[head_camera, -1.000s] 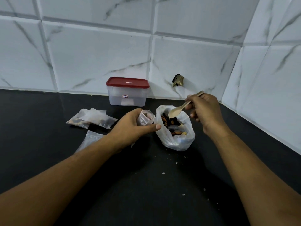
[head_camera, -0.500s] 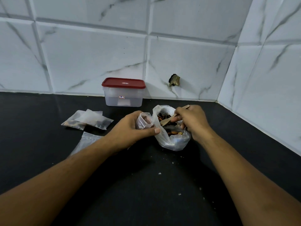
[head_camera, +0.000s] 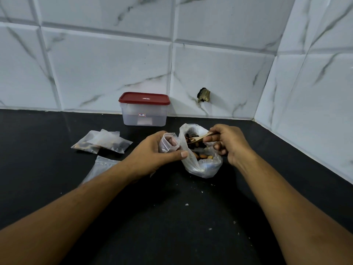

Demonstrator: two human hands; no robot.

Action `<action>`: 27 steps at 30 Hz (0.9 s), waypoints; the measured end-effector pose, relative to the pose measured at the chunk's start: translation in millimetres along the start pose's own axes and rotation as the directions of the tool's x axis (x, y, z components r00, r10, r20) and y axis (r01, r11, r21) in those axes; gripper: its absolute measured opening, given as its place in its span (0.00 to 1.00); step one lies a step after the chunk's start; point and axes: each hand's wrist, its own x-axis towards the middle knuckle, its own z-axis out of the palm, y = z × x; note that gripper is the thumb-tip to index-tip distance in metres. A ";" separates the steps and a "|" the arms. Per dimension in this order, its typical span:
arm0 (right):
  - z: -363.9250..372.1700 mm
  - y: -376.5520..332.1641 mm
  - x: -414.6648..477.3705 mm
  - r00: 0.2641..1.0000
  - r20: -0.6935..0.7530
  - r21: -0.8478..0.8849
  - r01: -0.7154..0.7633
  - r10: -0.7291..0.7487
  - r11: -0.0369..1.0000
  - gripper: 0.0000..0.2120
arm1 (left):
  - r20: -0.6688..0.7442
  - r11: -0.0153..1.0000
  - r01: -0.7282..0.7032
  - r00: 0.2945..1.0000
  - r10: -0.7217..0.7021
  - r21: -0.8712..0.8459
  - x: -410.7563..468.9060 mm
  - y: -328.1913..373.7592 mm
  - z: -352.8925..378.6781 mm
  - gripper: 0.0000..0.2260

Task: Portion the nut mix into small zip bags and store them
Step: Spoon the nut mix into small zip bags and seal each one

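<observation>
My left hand (head_camera: 152,153) grips a small clear zip bag (head_camera: 169,144), holding its mouth open and facing right. Just to its right a larger plastic bag (head_camera: 202,165) of nut mix (head_camera: 200,155) sits open on the black counter. My right hand (head_camera: 227,144) pinches a wooden spoon (head_camera: 198,138) whose bowl is down inside the large bag, among the nuts. Two filled small zip bags (head_camera: 103,144) lie to the left, overlapping. An empty zip bag (head_camera: 99,167) lies flat, partly under my left forearm.
A clear plastic box with a red lid (head_camera: 144,109) stands shut against the tiled back wall. A tiled side wall closes the corner on the right. A broken hole (head_camera: 204,95) marks the back wall. Crumbs (head_camera: 202,192) dot the black counter near me.
My right hand has come down from above the large bag and lowered the spoon into the nut mix. My left hand has kept the small bag open beside it.
</observation>
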 end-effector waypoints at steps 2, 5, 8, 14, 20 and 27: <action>-0.6 0.1 1.3 1.000 -0.011 0.023 -0.005 0.005 1.000 0.07 | -0.010 1.000 0.000 1.000 0.000 -0.001 -0.1 -0.3 0.3 0.24; -1.8 -0.6 1.5 0.999 -0.050 0.027 0.002 0.000 1.000 0.06 | -0.028 1.000 0.000 1.000 0.000 -0.008 0.1 -1.3 0.1 0.25; -6.2 -3.4 1.1 0.995 -0.090 0.066 0.036 -0.030 0.997 0.05 | -0.049 1.000 0.001 0.999 -0.001 -0.002 1.2 -2.2 -0.2 0.26; -11.1 -16.8 -8.1 0.988 -0.120 0.175 0.115 -0.095 0.978 0.09 | -0.096 0.999 0.009 0.995 -0.004 0.047 2.0 -3.5 1.7 0.20; 9.6 -28.4 -26.6 0.983 0.089 0.225 0.136 -0.159 0.965 0.09 | -0.126 0.993 0.027 0.992 -0.012 0.118 5.6 -5.7 -1.9 0.21; 34.4 -26.8 -47.0 0.896 0.325 0.011 0.315 -0.301 0.949 0.05 | -0.136 0.995 -0.003 0.991 0.016 0.100 6.1 -9.5 -2.8 0.20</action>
